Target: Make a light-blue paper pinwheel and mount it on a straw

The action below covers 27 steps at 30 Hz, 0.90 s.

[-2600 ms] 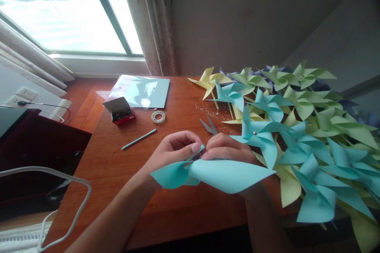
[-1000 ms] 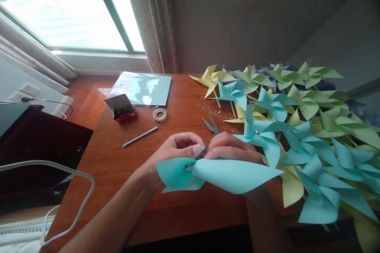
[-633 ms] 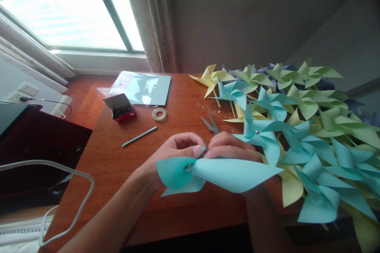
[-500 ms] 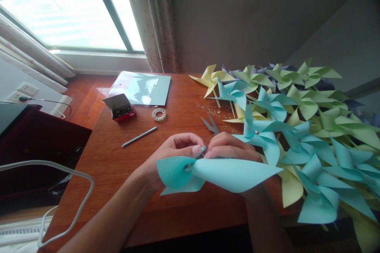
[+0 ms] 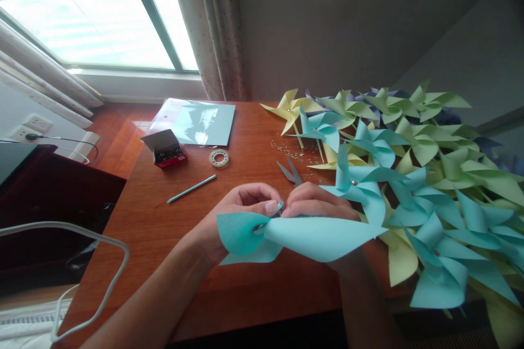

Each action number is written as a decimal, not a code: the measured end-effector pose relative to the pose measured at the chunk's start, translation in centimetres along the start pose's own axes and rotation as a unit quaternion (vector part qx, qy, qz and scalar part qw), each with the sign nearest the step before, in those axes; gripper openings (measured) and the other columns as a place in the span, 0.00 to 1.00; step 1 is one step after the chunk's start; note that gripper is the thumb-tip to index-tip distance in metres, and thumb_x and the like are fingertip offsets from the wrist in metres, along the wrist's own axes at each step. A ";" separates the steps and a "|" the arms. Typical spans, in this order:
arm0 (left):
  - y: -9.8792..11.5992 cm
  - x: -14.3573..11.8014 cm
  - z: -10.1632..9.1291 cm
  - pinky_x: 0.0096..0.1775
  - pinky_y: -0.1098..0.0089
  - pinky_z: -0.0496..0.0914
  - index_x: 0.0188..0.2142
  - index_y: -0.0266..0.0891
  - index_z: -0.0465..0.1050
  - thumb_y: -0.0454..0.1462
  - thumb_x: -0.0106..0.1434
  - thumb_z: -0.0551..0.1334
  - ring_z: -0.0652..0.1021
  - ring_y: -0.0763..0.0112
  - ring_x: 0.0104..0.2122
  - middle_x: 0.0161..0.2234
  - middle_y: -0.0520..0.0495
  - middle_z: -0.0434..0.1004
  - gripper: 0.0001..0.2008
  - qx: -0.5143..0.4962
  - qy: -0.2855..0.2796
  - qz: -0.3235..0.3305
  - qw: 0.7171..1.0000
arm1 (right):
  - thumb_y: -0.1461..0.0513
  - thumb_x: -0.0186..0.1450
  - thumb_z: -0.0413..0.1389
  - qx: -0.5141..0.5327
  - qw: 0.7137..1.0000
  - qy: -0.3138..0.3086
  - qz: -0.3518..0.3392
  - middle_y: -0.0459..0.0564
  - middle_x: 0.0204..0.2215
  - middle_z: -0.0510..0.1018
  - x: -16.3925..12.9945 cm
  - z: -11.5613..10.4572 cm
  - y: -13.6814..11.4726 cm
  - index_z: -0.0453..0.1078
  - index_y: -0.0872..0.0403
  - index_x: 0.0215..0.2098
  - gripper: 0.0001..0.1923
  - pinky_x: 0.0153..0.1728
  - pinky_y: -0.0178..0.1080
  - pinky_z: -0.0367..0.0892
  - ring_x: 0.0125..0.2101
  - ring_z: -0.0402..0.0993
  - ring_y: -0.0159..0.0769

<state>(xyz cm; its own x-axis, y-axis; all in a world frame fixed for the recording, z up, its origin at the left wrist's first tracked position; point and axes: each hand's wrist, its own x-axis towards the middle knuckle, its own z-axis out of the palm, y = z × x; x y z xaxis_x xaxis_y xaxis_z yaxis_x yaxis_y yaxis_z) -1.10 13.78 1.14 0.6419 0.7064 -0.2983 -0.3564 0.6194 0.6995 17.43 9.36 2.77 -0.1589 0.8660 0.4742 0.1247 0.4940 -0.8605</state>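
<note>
A light blue paper pinwheel [image 5: 319, 237] is held up above the front of the table, seen from its edge. My left hand [image 5: 241, 204] is closed, thumb and forefinger pinching at its centre beside a small blue tip [image 5: 280, 205], perhaps a stick end. Close against it, my right hand [image 5: 319, 202] has its fingers curled together behind the pinwheel's blade. What lies under the right fingertips is hidden. Just beyond the right hand lie scissors [image 5: 291, 173] with their blades apart, their handles covered by the hand.
Many finished blue, green and yellow pinwheels [image 5: 436, 253] crowd the right side. Tiny beads [image 5: 292, 151] are scattered near the scissors. A blue paper stick [image 5: 191, 189], a tape roll [image 5: 219, 158], a red box [image 5: 170, 155] and packaged blue paper [image 5: 200, 122] lie on the left.
The pinwheel has tipped slightly, its lower edge rising a little. Both hands stay in almost the same place and keep their grip.
</note>
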 end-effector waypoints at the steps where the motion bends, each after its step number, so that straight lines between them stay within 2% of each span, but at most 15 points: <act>1: 0.0 0.0 0.0 0.29 0.77 0.68 0.28 0.35 0.82 0.38 0.53 0.76 0.74 0.75 0.27 0.29 0.48 0.78 0.09 0.004 0.003 0.004 1.000 | 0.59 0.72 0.58 -0.002 1.000 -0.002 0.002 0.48 0.33 0.79 0.0 0.0 0.0 0.80 0.50 0.38 0.08 0.36 0.38 0.71 0.34 0.77 0.36; 15: 0.5 -0.1 -0.2 0.27 0.76 0.67 0.27 0.35 0.80 0.39 0.51 0.77 0.73 0.75 0.25 0.28 0.48 0.77 0.11 0.048 -0.003 0.010 0.999 | 0.62 0.71 0.57 -0.001 1.000 -0.013 0.013 0.48 0.34 0.79 -0.1 -0.2 0.0 0.80 0.47 0.39 0.08 0.36 0.42 0.72 0.34 0.77 0.40; 21: 0.3 -0.3 -0.3 0.30 0.75 0.69 0.29 0.36 0.82 0.39 0.54 0.76 0.74 0.74 0.28 0.31 0.47 0.78 0.09 0.030 -0.006 0.014 0.999 | 0.57 0.73 0.56 -0.004 1.000 -0.008 0.000 0.48 0.34 0.79 -0.1 -0.2 0.1 0.80 0.47 0.40 0.10 0.37 0.40 0.72 0.34 0.77 0.37; 27: 0.2 -0.3 -0.5 0.30 0.75 0.68 0.30 0.37 0.82 0.39 0.55 0.76 0.73 0.74 0.29 0.31 0.47 0.77 0.08 0.045 -0.014 0.021 0.999 | 0.57 0.73 0.55 -0.014 1.000 -0.012 -0.004 0.48 0.34 0.79 0.0 -0.2 0.2 0.80 0.47 0.40 0.11 0.36 0.40 0.74 0.34 0.77 0.37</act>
<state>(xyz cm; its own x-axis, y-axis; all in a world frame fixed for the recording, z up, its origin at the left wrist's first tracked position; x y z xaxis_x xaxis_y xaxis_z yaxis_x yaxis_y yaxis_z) -1.66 13.85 1.03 0.6465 0.7204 -0.2511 -0.3207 0.5553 0.7674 17.64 9.42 2.65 -0.1827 0.8602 0.4761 0.1508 0.5030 -0.8510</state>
